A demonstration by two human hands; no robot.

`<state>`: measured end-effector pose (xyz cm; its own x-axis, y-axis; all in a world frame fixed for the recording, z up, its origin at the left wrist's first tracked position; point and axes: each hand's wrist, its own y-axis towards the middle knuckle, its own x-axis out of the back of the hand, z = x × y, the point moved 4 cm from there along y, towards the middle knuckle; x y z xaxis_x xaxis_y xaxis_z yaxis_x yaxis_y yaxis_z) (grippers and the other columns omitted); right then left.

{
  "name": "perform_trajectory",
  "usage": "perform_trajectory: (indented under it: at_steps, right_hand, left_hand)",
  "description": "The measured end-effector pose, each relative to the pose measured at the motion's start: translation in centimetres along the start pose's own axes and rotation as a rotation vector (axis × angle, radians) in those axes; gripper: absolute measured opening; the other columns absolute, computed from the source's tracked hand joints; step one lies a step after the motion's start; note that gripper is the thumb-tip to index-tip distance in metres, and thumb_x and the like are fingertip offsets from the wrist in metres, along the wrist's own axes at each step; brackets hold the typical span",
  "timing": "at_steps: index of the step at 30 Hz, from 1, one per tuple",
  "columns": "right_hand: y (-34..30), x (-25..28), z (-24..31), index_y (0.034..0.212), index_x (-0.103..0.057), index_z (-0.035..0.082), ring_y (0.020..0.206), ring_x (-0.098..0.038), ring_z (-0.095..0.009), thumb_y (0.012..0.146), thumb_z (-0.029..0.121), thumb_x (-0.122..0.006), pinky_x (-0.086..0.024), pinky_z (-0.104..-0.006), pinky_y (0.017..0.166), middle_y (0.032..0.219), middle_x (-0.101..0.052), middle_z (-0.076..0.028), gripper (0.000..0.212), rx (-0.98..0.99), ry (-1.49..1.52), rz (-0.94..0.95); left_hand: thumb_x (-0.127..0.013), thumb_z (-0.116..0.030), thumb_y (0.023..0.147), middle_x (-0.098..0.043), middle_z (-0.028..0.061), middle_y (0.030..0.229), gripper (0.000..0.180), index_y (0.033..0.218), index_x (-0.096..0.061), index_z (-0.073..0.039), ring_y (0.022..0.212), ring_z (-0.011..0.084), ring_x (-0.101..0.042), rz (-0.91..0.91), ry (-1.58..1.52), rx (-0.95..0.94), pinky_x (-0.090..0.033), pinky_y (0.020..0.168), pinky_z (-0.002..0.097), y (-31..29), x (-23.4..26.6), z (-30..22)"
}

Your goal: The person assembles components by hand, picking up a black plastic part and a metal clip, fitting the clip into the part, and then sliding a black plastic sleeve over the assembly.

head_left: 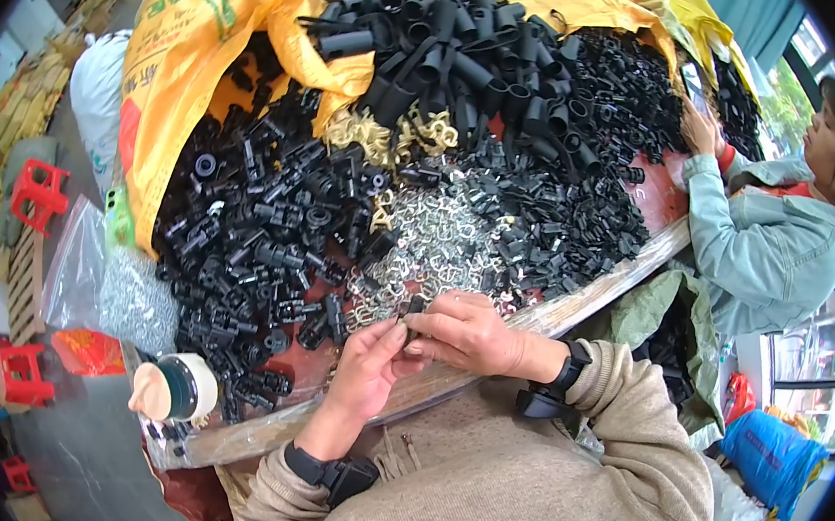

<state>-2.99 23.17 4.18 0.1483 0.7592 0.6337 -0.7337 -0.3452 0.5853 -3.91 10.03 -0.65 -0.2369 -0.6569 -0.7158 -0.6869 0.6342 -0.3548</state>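
Observation:
My left hand (pixel 367 368) and my right hand (pixel 476 334) meet above the near edge of the table, fingertips pinched together around a small black plastic part (pixel 415 308). Fingers cover most of it, so its exact kind does not show. Just beyond them spreads a heap of small silvery metal clips (pixel 429 242). To the left lies a big pile of black plastic fittings (pixel 271 216), and on the right a pile of smaller black pieces (pixel 573 215). Gold-coloured clips (pixel 364 137) lie behind the silvery ones.
Black tubes (pixel 439 42) are heaped at the back beside a yellow woven sack (pixel 178 87). A wooden rail (pixel 573 311) edges the table. A cream and green lidded cup (pixel 186 387) stands at the left corner. On the right a co-worker (pixel 772 234) holds something near the pile.

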Motion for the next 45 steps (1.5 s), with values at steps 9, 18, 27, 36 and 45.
perform_trajectory:
  at_steps: [9, 18, 27, 36, 45]
  right_hand:
    - [2.2, 12.5, -12.5, 0.094, -0.055, 0.007, 0.074, -0.054, -0.028, 0.066, 0.009, -0.062, -0.045, -0.035, 0.061, 0.08, -0.052, -0.01, 0.029, -0.347, -0.791, -0.244]
    - [1.7, 15.3, -20.7, 0.103, -0.052, 0.012, 0.086, -0.049, -0.028, 0.063, 0.006, -0.056, -0.042, -0.037, 0.07, 0.092, -0.048, -0.01, 0.041, -0.454, -0.834, 0.068]
    - [2.7, 12.8, -15.9, 0.104, -0.047, 0.006, 0.094, -0.043, -0.029, 0.056, 0.011, -0.059, -0.035, -0.0353, 0.078, 0.093, -0.045, -0.01, 0.049, -0.298, -0.597, 0.261]
    - [3.7, 6.8, -9.0, 0.096, -0.049, 0.003, 0.083, -0.048, -0.029, 0.062, 0.02, -0.063, -0.04, -0.033, 0.074, 0.09, -0.045, -0.011, 0.041, -0.235, -0.157, 0.274]
    - [4.7, 3.8, -4.8, 0.091, -0.049, 0.0, 0.076, -0.051, -0.03, 0.069, 0.044, -0.063, -0.042, -0.0351, 0.065, 0.081, -0.048, -0.012, 0.051, -0.114, -0.105, 0.484]
  left_hand:
    - [-0.049, -0.022, 0.086, -0.058, 0.0085, 0.077, 0.025, 0.095, -0.054, 0.001, 0.06, 0.0126, -0.057, 0.003, 0.057, -0.083, -0.048, 0.053, 0.0206, -0.3, 1.8, -0.3]
    - [-0.051, -0.019, 0.085, -0.059, 0.0117, 0.08, 0.026, 0.103, -0.048, 0.0, 0.065, 0.0163, -0.059, -0.059, 0.065, 0.023, -0.049, 0.054, 0.0213, 0.7, 0.1, -0.6]
    - [-0.054, -0.016, 0.083, -0.059, 0.0112, 0.082, 0.027, 0.104, -0.048, 0.0, 0.068, 0.0159, -0.06, -0.112, 0.141, -0.008, -0.05, 0.056, 0.0217, 0.5, -0.8, -2.7]
    - [-0.057, -0.015, 0.081, -0.06, 0.0079, 0.081, 0.024, 0.098, -0.051, 0.001, 0.065, 0.0119, -0.058, -0.088, 0.285, -0.061, -0.049, 0.056, 0.0202, 3.9, -1.1, -4.5]
    - [-0.059, -0.014, 0.08, -0.057, 0.0024, 0.075, 0.023, 0.096, -0.054, 0.001, 0.057, 0.0066, -0.051, -0.061, 0.34, 0.018, -0.042, 0.048, 0.0169, 3.1, -0.2, -6.1]
